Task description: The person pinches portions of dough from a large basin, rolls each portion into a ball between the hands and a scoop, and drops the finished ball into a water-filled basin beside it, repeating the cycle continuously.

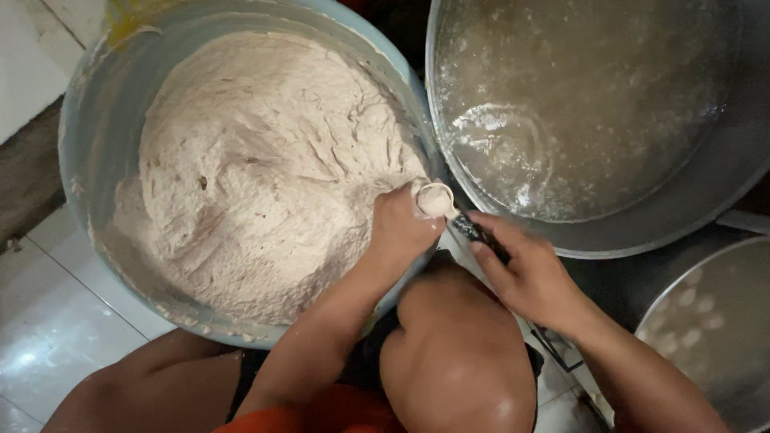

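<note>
Knee [457,345]: ours, bare, lowest in view, over the white tiled floor [56,337].
Left hand [399,228]: clenched on a lump of dough [433,199], at the basin's right rim.
Right hand [525,273]: grasping a dark-handled spoon [473,231], its bowl touching the lump.
Blue basin [80,144]: on the floor, heaped with pale dough mass [257,168].
Metal pot [682,200]: just right of the basin, holding cloudy liquid.

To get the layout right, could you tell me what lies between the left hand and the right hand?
In the head view, a spoon heaped with paste bridges the left hand and the right hand, which grips its dark handle.
</note>
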{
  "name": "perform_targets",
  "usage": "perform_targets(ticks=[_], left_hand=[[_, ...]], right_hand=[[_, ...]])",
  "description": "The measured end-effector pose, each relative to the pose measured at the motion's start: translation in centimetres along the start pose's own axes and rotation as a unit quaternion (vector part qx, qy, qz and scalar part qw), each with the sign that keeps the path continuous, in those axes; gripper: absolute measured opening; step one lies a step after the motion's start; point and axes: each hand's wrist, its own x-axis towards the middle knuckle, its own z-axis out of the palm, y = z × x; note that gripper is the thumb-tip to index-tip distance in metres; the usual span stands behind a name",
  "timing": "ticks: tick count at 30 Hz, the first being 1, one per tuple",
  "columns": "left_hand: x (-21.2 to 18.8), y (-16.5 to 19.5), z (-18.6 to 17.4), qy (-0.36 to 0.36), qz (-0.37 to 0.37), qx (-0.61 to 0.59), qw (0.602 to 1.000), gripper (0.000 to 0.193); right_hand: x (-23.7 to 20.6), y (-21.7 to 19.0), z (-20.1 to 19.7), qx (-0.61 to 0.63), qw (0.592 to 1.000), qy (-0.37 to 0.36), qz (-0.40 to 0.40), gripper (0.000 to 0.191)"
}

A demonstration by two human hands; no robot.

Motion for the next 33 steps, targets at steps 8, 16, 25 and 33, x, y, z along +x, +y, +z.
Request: perform_targets(ticks=[8,16,25,33], left_hand=[[0.6,0.9,-0.7,0.053,0.020,0.183,0.981,0.048],[0.5,1.6,-1.2,0.085,0.057,0.113,0.988,0.042],[0.2,0.8,-0.2,0.055,-0.040,-0.047,0.997,0.026],[2.0,0.9,-0.8,0.029,-0.004,0.026,0.999,0.020]], right_hand=[[0.3,2.2,-1.7,0.147,0.962,-0.049,0.223,0.047],[1.5,6.4,-5.2,-0.077,0.986,0.118,0.087,0.047],[0.4,3.1,-3.1,0.133,0.978,0.027,0.158,0.049],[2.3,-1.2,-0.4,0.030,0.997,-0.037,0.066,0.044]])
